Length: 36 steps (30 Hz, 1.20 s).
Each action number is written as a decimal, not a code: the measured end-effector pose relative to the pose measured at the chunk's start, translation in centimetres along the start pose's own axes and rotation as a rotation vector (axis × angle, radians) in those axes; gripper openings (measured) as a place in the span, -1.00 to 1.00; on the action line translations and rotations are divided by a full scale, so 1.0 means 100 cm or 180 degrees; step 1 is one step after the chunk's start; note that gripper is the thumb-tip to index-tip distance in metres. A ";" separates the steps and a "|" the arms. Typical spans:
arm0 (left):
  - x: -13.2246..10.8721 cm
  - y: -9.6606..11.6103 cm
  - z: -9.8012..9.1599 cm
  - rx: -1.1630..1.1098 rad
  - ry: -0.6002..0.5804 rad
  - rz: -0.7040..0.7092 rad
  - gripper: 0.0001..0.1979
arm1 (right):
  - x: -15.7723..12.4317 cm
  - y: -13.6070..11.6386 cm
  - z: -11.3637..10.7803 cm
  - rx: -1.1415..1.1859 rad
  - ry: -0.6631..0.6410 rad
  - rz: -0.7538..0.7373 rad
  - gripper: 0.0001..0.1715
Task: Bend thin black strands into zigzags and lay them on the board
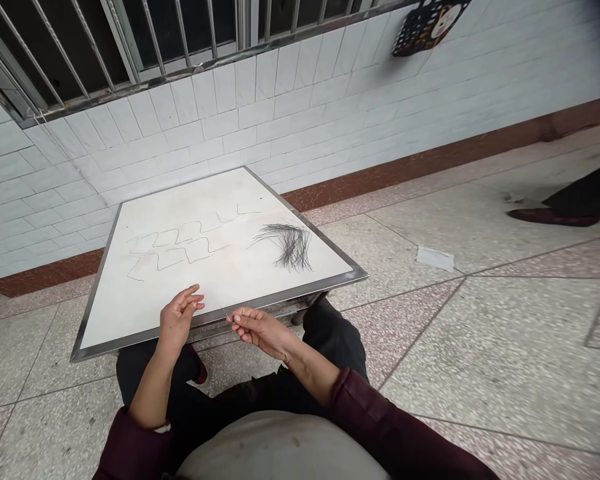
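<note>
A low white table [145,313] with a metal rim stands in front of my knees. On it lie thin dark strands bent into zigzag shapes [180,247] and a loose bundle of dark strands [290,245] at the right. My left hand [179,317] hovers at the table's near edge, fingers loosely curled with thumb and forefinger apart. My right hand [257,327] is just off the near edge, fingertips pinched on one fine strand [225,313] that runs up toward the left hand.
A white tiled wall [305,120] with a barred window stands behind the table. The floor is speckled stone tile with a scrap of paper [435,259] at the right. Another person's dark shoe and trouser leg [555,215] show at the far right.
</note>
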<state>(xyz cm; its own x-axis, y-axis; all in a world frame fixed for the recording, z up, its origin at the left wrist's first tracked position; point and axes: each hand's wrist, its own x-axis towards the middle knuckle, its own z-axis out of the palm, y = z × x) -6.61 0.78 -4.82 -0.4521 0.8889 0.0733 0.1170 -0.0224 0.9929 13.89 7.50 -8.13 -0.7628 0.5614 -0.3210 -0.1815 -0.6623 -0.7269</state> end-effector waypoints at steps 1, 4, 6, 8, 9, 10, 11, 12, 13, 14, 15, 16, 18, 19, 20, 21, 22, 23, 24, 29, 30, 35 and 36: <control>0.001 -0.003 0.001 0.0004 0.0017 0.0013 -0.56 | 0.001 0.001 0.000 0.0006 0.0011 0.0003 -0.67; 0.008 -0.009 0.005 0.0000 0.0054 0.0054 -0.57 | 0.006 0.004 0.001 -0.0049 0.0187 -0.0086 -0.63; 0.016 -0.007 0.009 0.0016 0.0044 0.0180 -0.57 | 0.012 0.003 0.000 -0.0158 0.0373 -0.0245 -0.61; 0.025 -0.002 0.013 0.0056 0.0105 0.0382 -0.56 | 0.019 -0.001 -0.002 -0.0266 0.0555 -0.0456 -0.62; 0.029 0.000 0.013 0.0107 0.0157 0.0475 -0.56 | 0.024 -0.004 -0.004 -0.0307 0.0643 -0.0567 -0.62; 0.032 0.002 0.013 0.0183 0.0218 0.0552 -0.56 | 0.029 -0.009 -0.006 -0.0335 0.0731 -0.0671 -0.63; 0.035 0.001 0.011 0.0276 0.0274 0.0609 -0.56 | 0.035 -0.015 -0.009 -0.0351 0.0822 -0.0767 -0.65; 0.037 -0.001 0.009 0.0384 0.0323 0.0647 -0.57 | 0.042 -0.021 -0.011 -0.0356 0.0910 -0.0852 -0.66; 0.037 -0.006 0.005 0.0508 0.0344 0.0665 -0.59 | 0.050 -0.029 -0.014 -0.0356 0.0982 -0.0925 -0.68; 0.037 -0.013 0.000 0.0628 0.0362 0.0666 -0.61 | 0.059 -0.038 -0.017 -0.0352 0.1050 -0.0997 -0.70; 0.036 -0.022 -0.005 0.0726 0.0400 0.0659 -0.63 | 0.068 -0.047 -0.020 -0.0348 0.1120 -0.1071 -0.72; 0.034 -0.031 -0.010 0.0807 0.0425 0.0635 -0.63 | 0.078 -0.056 -0.022 -0.0349 0.1177 -0.1136 -0.74; 0.030 -0.050 -0.021 0.0993 0.0477 0.0602 -0.65 | 0.097 -0.073 -0.027 -0.0365 0.1277 -0.1234 -0.78; 0.028 -0.057 -0.025 0.1096 0.0580 0.0617 -0.67 | 0.107 -0.080 -0.030 -0.0380 0.1324 -0.1263 -0.80; 0.027 -0.064 -0.028 0.1181 0.0663 0.0657 -0.67 | 0.116 -0.086 -0.032 -0.0398 0.1375 -0.1274 -0.81; 0.026 -0.068 -0.029 0.1265 0.0705 0.0711 -0.68 | 0.124 -0.091 -0.035 -0.0422 0.1429 -0.1269 -0.82; 0.025 -0.072 -0.030 0.1356 0.0720 0.0789 -0.69 | 0.132 -0.095 -0.037 -0.0449 0.1483 -0.1246 -0.83; 0.025 -0.073 -0.030 0.1444 0.0701 0.0880 -0.70 | 0.139 -0.098 -0.040 -0.0479 0.1534 -0.1210 -0.84; 0.024 -0.074 -0.028 0.1516 0.0654 0.0971 -0.71 | 0.146 -0.101 -0.043 -0.0514 0.1575 -0.1160 -0.84; 0.024 -0.071 -0.018 0.1599 0.0499 0.1159 -0.76 | 0.168 -0.110 -0.056 -0.0724 0.1606 -0.0826 -0.76; 0.024 -0.071 -0.017 0.1620 0.0516 0.1162 -0.76 | 0.171 -0.112 -0.058 -0.0762 0.1593 -0.0763 -0.70; 0.023 -0.075 -0.017 0.2007 0.0569 0.1275 -0.73 | 0.186 -0.126 -0.068 -0.0902 0.1537 -0.0533 -0.66; 0.022 -0.076 -0.017 0.2141 0.0573 0.1311 -0.72 | 0.188 -0.128 -0.069 -0.0923 0.1526 -0.0490 -0.66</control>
<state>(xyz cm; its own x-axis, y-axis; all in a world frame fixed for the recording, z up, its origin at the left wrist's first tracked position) -10.04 2.16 -12.08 -0.3856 0.7807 0.4918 0.7861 -0.0011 0.6181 6.12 29.97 -9.08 -0.3625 0.8472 -0.3883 -0.0391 -0.4301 -0.9019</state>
